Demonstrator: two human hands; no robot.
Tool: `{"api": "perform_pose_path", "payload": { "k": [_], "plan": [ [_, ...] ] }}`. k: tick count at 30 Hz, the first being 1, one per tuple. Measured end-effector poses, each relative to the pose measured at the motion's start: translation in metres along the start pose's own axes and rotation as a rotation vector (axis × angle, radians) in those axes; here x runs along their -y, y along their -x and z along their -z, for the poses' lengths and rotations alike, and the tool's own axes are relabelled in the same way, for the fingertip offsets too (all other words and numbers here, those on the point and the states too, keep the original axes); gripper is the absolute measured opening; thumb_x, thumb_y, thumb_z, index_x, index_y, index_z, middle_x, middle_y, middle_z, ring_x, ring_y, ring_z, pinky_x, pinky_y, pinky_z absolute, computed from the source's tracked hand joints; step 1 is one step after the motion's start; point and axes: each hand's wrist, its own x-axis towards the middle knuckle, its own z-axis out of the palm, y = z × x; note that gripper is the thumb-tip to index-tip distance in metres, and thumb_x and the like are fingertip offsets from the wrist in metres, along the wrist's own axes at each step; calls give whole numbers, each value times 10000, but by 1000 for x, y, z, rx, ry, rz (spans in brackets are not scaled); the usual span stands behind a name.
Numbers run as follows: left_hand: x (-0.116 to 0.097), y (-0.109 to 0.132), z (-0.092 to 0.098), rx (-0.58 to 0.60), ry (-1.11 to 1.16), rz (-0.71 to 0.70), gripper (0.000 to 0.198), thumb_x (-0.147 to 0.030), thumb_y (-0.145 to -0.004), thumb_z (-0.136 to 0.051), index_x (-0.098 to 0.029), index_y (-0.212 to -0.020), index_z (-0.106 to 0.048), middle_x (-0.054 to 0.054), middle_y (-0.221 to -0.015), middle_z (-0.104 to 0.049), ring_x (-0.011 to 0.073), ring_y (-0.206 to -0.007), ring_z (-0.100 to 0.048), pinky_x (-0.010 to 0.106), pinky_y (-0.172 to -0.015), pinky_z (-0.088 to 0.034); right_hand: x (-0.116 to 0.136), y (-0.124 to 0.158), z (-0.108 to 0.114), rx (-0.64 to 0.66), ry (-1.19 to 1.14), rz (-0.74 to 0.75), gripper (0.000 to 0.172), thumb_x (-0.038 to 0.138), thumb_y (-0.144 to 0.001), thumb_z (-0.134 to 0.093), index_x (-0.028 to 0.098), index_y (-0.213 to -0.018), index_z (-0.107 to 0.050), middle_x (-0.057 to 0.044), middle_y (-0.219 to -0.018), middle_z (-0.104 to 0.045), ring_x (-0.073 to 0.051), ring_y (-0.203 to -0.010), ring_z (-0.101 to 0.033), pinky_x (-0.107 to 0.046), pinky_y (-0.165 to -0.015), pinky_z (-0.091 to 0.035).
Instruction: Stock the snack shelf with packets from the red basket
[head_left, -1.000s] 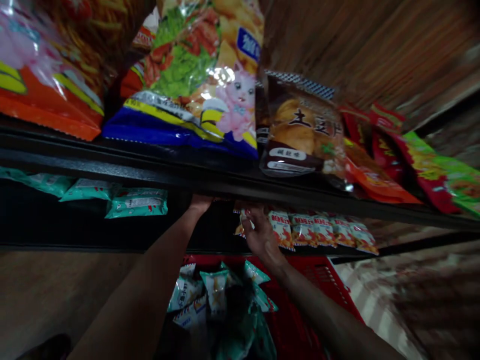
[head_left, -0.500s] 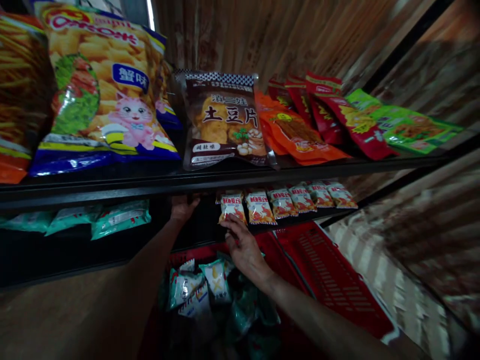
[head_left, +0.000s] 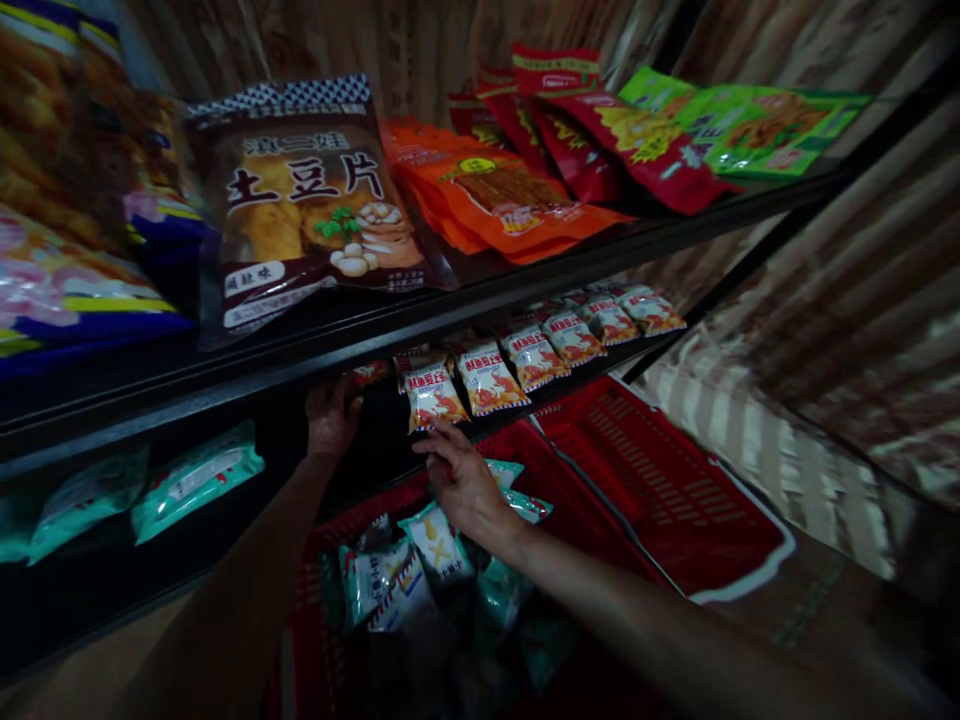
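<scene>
On the lower shelf (head_left: 375,440), small white-and-orange snack bags (head_left: 484,375) stand in a slanting row. My right hand (head_left: 469,490) is open, its fingers stretched to the bottom edge of the leftmost front bag (head_left: 433,395); whether they press on it is unclear. Under the upper shelf, my left hand (head_left: 330,420) reaches in with fingers apart, close to a reddish packet (head_left: 370,373) further back. Its fingertips are partly in shadow. Below my right hand, a red shopping basket (head_left: 487,440) holds several teal-and-white snack bags (head_left: 437,545).
Teal bags (head_left: 199,475) lie at the lower shelf's left. The upper shelf (head_left: 300,345) overhangs my hands, carrying a brown potato-chip bag (head_left: 315,210), orange packets (head_left: 517,195), red packets (head_left: 637,140) and green packets (head_left: 765,125). A red perforated basket panel (head_left: 660,480) spreads to the right.
The view has turned right and tilted, so the shelves slant. A reddish packet now shows beside my left hand. My right hand stays by the leftmost front bag.
</scene>
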Motion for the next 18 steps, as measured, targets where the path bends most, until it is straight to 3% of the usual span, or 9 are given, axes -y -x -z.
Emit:
{"api": "perform_pose_path", "payload": {
  "k": [6,12,18],
  "plan": [
    [10,-2,-9,-112,44,-100,376,-308,-880,-437,-146,-1173,-608,148,-1124,-632,297,-1113,-528,453,-1005,-371,-6,-1,6,-15,9,52,357,30,-756,-450,203,-965,-682,-86,-1282,-538,-177,-1207,-536,-359,-1035,-423],
    [17,-4,-15,-151,105,-142,334,-308,-891,-410,-139,-1073,-634,143,-1067,-660,279,-1043,-563,435,-958,-405,-11,-4,11,-67,-6,117,332,31,-751,-461,203,-934,-677,-80,-1239,-559,-175,-1181,-542,-372,-1043,-418],
    [16,-3,-15,-172,143,-119,283,-282,-879,-430,-149,-1023,-635,138,-1069,-656,269,-1046,-553,428,-963,-407,-14,-2,21,-27,19,63,352,40,-759,-448,202,-968,-679,-95,-1298,-519,-179,-1157,-567,-376,-1023,-434]
  ]
}}
